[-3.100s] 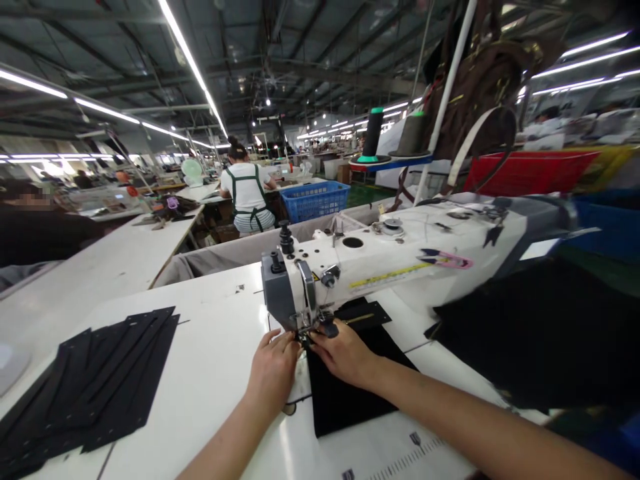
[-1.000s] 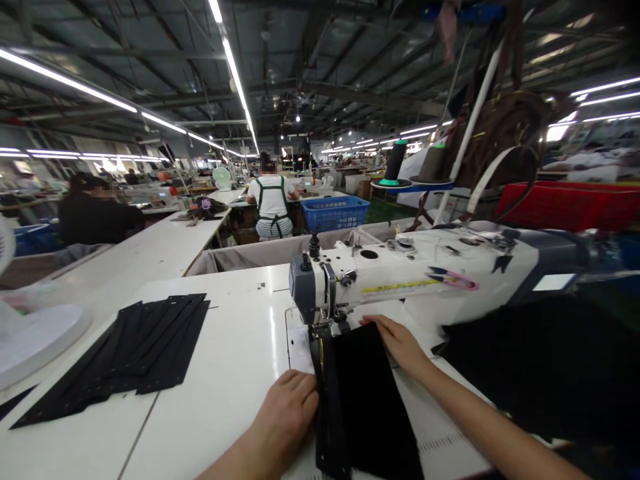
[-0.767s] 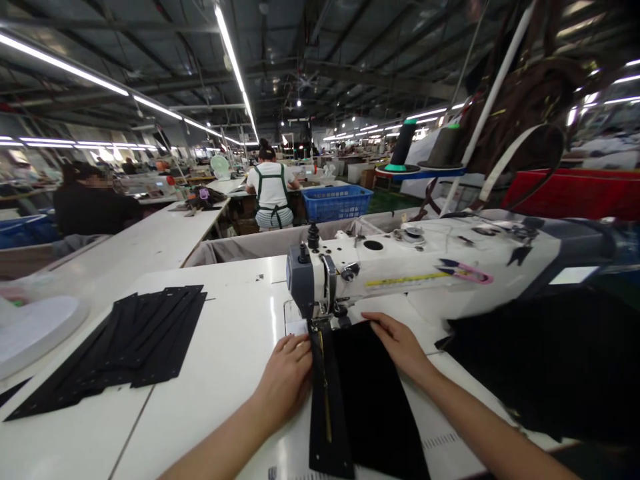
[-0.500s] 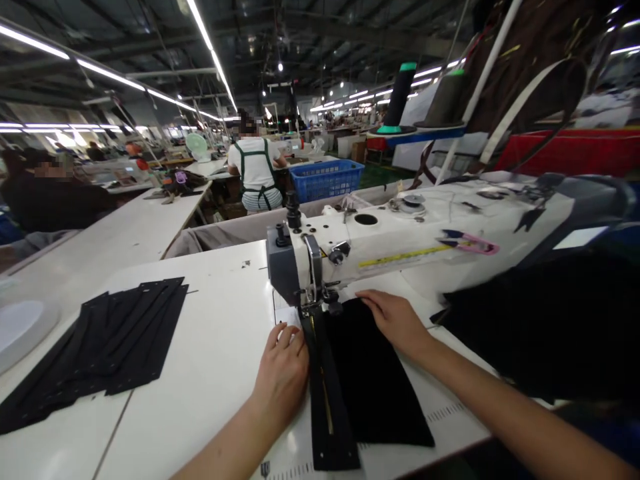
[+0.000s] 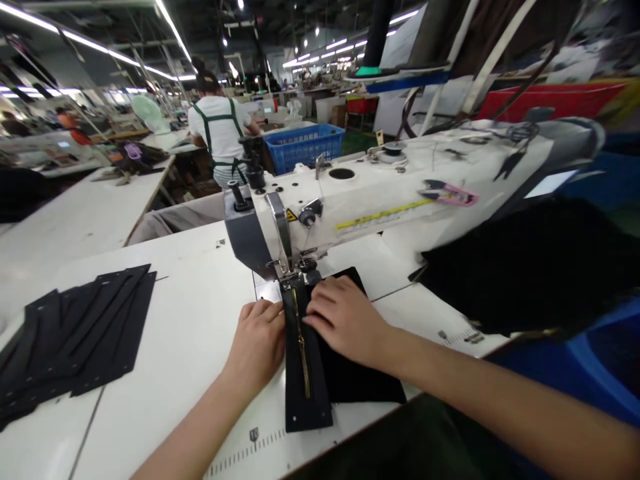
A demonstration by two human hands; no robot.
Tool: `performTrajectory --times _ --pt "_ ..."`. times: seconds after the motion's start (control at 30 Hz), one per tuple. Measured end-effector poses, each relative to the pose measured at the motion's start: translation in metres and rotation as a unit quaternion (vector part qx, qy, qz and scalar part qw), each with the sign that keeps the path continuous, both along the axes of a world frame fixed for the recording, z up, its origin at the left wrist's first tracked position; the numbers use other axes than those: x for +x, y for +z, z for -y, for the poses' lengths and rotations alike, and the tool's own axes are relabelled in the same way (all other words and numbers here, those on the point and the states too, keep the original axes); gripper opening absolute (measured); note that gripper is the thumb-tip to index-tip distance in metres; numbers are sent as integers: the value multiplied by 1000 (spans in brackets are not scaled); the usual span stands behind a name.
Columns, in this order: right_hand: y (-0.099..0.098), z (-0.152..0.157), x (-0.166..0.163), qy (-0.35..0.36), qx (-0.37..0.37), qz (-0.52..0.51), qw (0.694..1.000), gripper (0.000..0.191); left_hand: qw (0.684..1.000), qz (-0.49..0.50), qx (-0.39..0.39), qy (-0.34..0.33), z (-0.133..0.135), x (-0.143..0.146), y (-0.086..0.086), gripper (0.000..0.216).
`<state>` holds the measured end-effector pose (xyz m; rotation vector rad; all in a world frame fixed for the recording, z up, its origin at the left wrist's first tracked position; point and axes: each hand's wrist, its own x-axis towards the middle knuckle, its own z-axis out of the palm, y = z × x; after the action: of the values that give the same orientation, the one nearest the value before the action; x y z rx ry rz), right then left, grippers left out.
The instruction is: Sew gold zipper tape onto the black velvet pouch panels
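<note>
A black strip with a gold-toothed zipper (image 5: 303,363) lies lengthwise under the presser foot of a white sewing machine (image 5: 360,200). Beneath its right side is a larger black fabric piece (image 5: 360,383). My left hand (image 5: 257,340) is closed, its bent fingers pressed against the strip's left edge. On the other side, my right hand (image 5: 347,320) lies over the fabric near the foot, fingers curled together, their tips at the strip's right edge. The right fingertips partly cover the fabric, so I cannot make out the exact grip.
Overlapping black pieces (image 5: 85,333) are spread on the white table at left. A dark fabric heap (image 5: 530,267) sits at right. Pink-handled thread snips (image 5: 450,193) rest on the machine arm. Beyond stand a blue basket (image 5: 305,147) and a person in a white shirt (image 5: 217,123).
My right hand has come from the fabric's far right corner to beside the zipper, near the foot. My left hand stays at the strip's left edge. The camera view has shifted.
</note>
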<state>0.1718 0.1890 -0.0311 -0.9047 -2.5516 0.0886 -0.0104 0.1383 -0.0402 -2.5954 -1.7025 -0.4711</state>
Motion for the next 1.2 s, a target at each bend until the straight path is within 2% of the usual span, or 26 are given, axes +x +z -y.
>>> performTrajectory --times 0.07,0.17,0.27,0.37,0.47,0.6,0.67,0.83,0.97,1.2 --pt "-2 9 -12 17 -72 13 997 18 1000 2 -7 1 -2 -2 0 20" --pt "-6 13 -23 -12 -115 26 993 24 1000 14 -20 -5 -5 -6 -1 23" --pt "-11 11 -32 -43 -121 7 992 22 999 24 -27 -5 -6 -10 -2 25" --pt "-17 9 -41 -88 -119 -32 988 13 999 23 -30 3 -4 -10 0 24" --pt "-20 9 -42 -103 -113 -43 987 2 1000 14 -19 9 0 -5 1 22" --pt "-19 6 -25 -99 -101 -39 989 9 999 -27 17 23 5 6 -2 17" --pt "-21 2 -17 -72 -68 -41 994 14 998 -46 41 31 6 11 -7 18" --pt "-37 -11 -14 54 15 -37 998 32 993 -68 93 38 6 13 -13 23" --pt "-44 -19 -12 75 14 -37 996 33 991 -91 88 37 4 14 -10 19" --pt "-35 -25 -6 99 38 -9 994 33 994 -76 76 30 2 15 -8 20"
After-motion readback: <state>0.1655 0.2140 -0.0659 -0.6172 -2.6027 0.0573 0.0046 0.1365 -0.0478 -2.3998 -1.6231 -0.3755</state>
